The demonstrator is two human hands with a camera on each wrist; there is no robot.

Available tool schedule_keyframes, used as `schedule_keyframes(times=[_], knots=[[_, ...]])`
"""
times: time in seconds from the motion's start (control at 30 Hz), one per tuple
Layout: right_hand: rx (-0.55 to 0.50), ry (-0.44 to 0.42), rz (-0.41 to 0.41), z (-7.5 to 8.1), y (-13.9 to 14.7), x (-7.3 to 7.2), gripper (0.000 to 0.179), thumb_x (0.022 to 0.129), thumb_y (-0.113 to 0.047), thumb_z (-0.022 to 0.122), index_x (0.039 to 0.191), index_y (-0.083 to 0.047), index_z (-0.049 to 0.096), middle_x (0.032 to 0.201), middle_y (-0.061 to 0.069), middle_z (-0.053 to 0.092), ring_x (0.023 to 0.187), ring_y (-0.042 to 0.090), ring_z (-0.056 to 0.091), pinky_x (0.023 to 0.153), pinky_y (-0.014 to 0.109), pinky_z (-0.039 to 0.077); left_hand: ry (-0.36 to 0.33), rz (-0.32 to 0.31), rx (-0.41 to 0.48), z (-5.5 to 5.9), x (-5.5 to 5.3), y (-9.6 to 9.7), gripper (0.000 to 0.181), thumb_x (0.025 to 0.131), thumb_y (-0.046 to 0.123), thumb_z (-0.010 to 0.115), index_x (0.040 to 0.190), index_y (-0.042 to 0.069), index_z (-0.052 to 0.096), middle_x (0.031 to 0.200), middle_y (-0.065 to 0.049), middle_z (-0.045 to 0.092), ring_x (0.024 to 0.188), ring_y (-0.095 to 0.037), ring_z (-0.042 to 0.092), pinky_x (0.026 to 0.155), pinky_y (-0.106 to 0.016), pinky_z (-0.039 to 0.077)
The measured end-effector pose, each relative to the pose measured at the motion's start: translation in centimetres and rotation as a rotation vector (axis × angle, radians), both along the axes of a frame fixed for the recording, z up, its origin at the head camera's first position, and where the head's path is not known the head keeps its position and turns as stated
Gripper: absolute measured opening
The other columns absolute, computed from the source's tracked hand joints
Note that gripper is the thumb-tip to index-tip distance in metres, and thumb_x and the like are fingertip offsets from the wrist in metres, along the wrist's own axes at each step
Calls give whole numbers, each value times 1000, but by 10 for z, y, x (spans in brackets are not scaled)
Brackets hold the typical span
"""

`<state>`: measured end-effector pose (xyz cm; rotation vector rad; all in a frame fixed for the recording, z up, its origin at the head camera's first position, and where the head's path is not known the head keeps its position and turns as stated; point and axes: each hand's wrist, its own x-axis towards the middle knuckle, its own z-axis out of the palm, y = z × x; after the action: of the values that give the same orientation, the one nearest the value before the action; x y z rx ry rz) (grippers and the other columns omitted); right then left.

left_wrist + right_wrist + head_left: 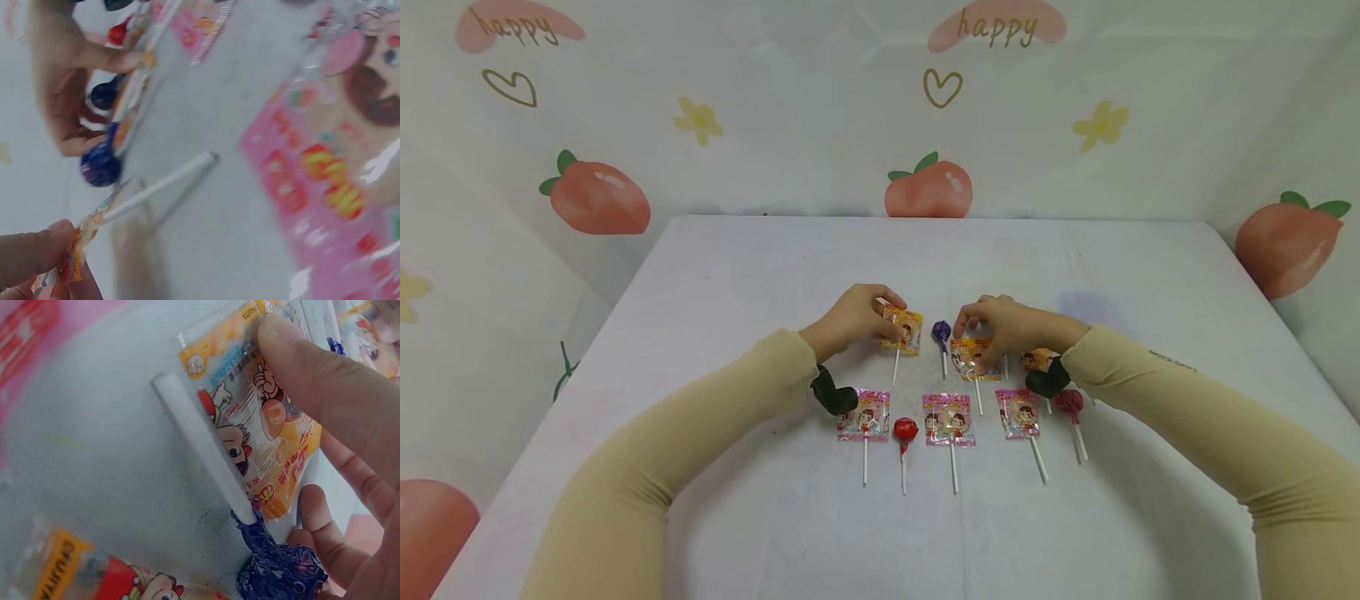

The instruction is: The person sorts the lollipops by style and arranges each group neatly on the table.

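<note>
My left hand pinches an orange-wrapped lollipop between thumb and fingers; the left wrist view shows its packet edge-on, stick pointing away. To the right, my right hand holds a second orange-wrapped lollipop, thumb on the printed front and fingers behind, as the right wrist view shows on the packet. Between the hands lies a round purple lollipop. Another purple lollipop sits close by my right fingers. One more orange packet is partly hidden under my right wrist.
Nearer me lies a row of lollipops: pink packets, a round red one and a darker red one by the right forearm. All rest on a white-covered table. A fruit-printed white cloth hangs behind.
</note>
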<state>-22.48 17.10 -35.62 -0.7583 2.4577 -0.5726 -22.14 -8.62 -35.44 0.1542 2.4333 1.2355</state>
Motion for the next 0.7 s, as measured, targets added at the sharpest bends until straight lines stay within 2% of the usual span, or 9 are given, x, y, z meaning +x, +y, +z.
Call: schedule_keyframes(times=[0.17, 0.33, 0.47, 0.6, 0.7], knots=[[-3, 7, 11, 1, 1, 0, 43, 73, -23, 86, 110, -22, 64, 119, 13, 54, 116, 34, 43, 90, 49, 39, -25, 77, 159, 17, -8, -5, 37, 82, 5, 76, 118, 9, 66, 98, -11, 60, 78, -16, 60, 71, -26, 55], [-3, 9, 12, 1, 2, -1, 43, 73, -23, 86, 110, -22, 64, 119, 12, 54, 116, 34, 43, 93, 51, 38, 48, 170, 297, 34, -26, -13, 38, 85, 6, 74, 121, 9, 65, 110, -12, 64, 85, -16, 61, 76, -26, 55], [-5, 11, 13, 1, 3, -1, 43, 73, -23, 86, 109, -22, 64, 119, 12, 54, 116, 34, 43, 93, 51, 38, 90, 251, 391, 39, -41, -19, 41, 84, 5, 73, 123, 9, 64, 109, -11, 66, 86, -15, 62, 80, -26, 54], [-12, 18, 18, -1, 2, -1, 43, 73, -23, 86, 109, -22, 64, 119, 12, 55, 115, 34, 44, 92, 50, 39, 95, 288, 388, 33, -53, -24, 43, 83, 7, 75, 124, 10, 64, 100, -6, 62, 85, -15, 61, 86, -29, 53], [-16, 14, 10, -1, 1, 0, 43, 73, -21, 86, 109, -22, 64, 119, 13, 55, 116, 34, 43, 92, 50, 38, 114, 272, 299, 24, -60, -29, 41, 84, 10, 75, 124, 12, 66, 97, -5, 58, 87, -16, 57, 88, -34, 49]])
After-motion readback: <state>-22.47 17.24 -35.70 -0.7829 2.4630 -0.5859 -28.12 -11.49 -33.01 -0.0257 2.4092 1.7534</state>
